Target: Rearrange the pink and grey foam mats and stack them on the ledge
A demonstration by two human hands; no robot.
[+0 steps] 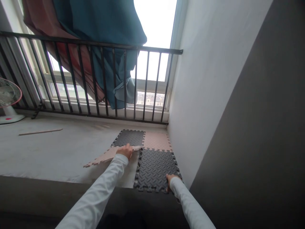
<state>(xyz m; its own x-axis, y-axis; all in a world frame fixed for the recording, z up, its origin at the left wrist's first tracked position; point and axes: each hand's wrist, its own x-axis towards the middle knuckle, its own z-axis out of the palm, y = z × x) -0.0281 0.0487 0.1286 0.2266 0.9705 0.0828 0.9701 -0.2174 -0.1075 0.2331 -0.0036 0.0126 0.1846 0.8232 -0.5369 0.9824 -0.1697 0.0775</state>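
Observation:
My left hand [125, 150] is closed on a pink foam mat tile [105, 156], which is tilted up with its toothed edges showing. Behind that tile a black foam tile [130, 138] lies on the ledge, joined to a flat pink tile [157, 141] on its right. In front of the flat pink tile is a nearer black tile [156, 170] with a raised tread pattern. My right hand [172, 181] grips this nearer tile at its front right corner, by the wall. Part of the right fingers is hidden beneath the tile's edge.
A black metal railing [102, 79] runs along the window behind the ledge [59, 152]. Teal and pink curtains [100, 22] hang over it. A fan [9, 95] and a thin stick [40, 132] are at left. The white wall [202, 95] borders the right side.

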